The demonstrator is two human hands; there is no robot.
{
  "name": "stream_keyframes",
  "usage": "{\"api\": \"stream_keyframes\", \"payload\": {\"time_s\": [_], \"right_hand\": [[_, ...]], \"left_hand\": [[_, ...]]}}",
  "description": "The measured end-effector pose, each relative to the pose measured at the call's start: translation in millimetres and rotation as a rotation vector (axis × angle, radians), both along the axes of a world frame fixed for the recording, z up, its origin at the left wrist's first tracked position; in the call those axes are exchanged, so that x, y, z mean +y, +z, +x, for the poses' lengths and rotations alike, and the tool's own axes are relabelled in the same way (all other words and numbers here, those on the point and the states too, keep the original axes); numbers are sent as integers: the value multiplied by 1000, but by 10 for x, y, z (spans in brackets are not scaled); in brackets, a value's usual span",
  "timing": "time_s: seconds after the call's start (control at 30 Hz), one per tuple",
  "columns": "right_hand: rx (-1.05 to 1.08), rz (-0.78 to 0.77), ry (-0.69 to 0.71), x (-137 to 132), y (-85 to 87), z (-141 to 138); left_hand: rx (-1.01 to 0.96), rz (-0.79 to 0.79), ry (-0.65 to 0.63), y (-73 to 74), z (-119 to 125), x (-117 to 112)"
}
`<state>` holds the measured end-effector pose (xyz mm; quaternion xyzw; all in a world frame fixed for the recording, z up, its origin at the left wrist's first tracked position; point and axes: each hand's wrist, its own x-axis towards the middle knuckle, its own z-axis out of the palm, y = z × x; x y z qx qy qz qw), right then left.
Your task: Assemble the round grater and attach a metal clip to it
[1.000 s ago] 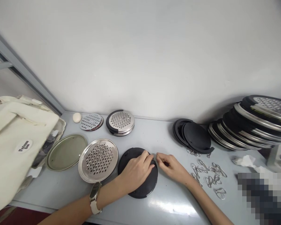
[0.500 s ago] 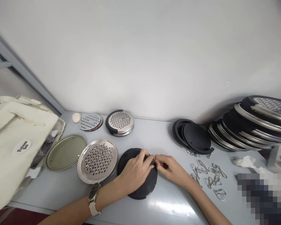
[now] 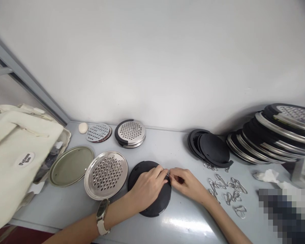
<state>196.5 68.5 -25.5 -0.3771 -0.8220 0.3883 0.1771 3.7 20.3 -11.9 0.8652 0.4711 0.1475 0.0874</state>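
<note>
A black round lid (image 3: 142, 171) lies on the grey table in front of me. My left hand (image 3: 147, 186) rests on top of it, fingers curled at its right rim. My right hand (image 3: 186, 184) meets it there, thumb and fingers pinched on a small metal wire clip (image 3: 168, 174) at the lid's edge. Left of the lid sits a perforated steel grater disc (image 3: 106, 174), and beyond it a plain metal plate (image 3: 71, 166).
Several loose wire clips (image 3: 227, 191) lie to the right. Black lids (image 3: 210, 149) and a leaning row of assembled graters (image 3: 271, 135) stand at the back right. Two small grater stacks (image 3: 130, 133) and a cream ball (image 3: 83, 127) are at the back. A cream bag (image 3: 15, 159) fills the left.
My right hand has moved left, bringing the clip up against the lid's rim where my left fingers hold it. The left hand has barely shifted.
</note>
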Motion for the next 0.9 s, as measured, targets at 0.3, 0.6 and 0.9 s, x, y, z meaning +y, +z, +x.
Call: {"api": "stream_keyframes", "payload": {"time_s": [0.3, 0.6, 0.9], "right_hand": [[-11, 4, 20, -13, 43, -4], [-38, 30, 12, -30, 22, -7], [-58, 21, 15, -27, 6, -3]], "left_hand": [[-29, -26, -18, 12, 3, 6], [-21, -17, -14, 13, 1, 2], [-20, -25, -19, -7, 7, 12]]}}
